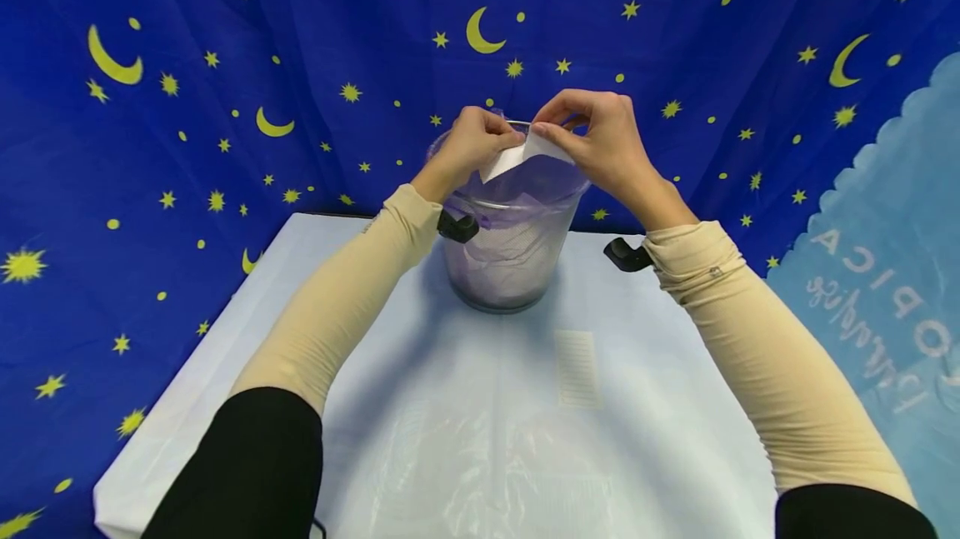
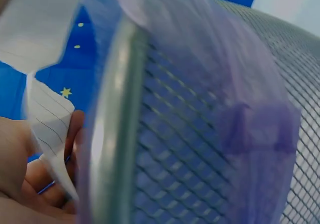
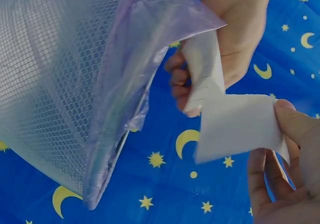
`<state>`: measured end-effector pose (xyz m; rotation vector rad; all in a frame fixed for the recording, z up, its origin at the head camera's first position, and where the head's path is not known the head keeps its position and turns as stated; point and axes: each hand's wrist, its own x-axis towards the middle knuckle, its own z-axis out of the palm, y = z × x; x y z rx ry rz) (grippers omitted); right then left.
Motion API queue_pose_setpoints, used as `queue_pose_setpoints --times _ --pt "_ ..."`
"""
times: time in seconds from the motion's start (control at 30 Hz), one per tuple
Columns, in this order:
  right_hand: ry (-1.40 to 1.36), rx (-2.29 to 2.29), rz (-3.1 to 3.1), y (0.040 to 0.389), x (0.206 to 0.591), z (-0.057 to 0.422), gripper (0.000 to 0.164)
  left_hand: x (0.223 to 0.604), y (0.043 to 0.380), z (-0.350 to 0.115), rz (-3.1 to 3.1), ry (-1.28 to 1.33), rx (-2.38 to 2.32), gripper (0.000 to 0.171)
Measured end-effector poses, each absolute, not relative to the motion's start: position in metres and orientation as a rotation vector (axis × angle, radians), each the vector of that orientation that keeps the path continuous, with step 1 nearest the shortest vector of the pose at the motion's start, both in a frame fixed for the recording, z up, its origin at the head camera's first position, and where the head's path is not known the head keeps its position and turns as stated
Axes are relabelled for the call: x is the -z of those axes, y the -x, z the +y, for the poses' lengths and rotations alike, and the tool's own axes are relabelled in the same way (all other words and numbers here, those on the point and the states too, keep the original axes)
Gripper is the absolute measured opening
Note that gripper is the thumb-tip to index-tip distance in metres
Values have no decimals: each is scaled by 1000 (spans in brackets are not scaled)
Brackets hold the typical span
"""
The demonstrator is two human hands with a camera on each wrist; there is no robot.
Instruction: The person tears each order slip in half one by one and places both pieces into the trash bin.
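Note:
A wire-mesh wastebasket (image 1: 498, 281) stands at the far end of the table, lined with a translucent purple bag (image 1: 536, 185) folded over its rim. Above its mouth, both hands hold a piece of white paper (image 3: 235, 124). My left hand (image 1: 474, 143) pinches one part, which shows ruled lines in the left wrist view; my right hand (image 1: 600, 135) pinches the other part between thumb and fingers. The two parts stand at different angles and meet at a narrow spot with a notch between them. In the right wrist view, the bag's edge overlaps the left hand's part.
A lined paper slip (image 1: 576, 368) lies on the white-covered table (image 1: 480, 431) in front of the basket. A blue curtain (image 1: 360, 39) with yellow moons and stars hangs close behind. Black camera mounts (image 1: 628, 256) stick out from both wrists. Light blue lettered cloth (image 1: 885, 289) hangs at the right.

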<state>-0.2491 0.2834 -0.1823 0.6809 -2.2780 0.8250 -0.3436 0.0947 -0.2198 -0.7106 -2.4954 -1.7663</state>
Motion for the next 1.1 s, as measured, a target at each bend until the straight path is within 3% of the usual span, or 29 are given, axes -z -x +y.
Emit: queue_pose_setpoints --times 0.57,0.93,1.1 --pt "-595 -921 -2188 241 177 284 18 224 343 92 -2595 564 1290 19" --pt "-211 -892 -2294 265 198 306 18 227 345 87 -2527 641 1364 14" --pt "-173 -893 -2357 269 209 318 22 226 346 74 -2474 666 1368 14"
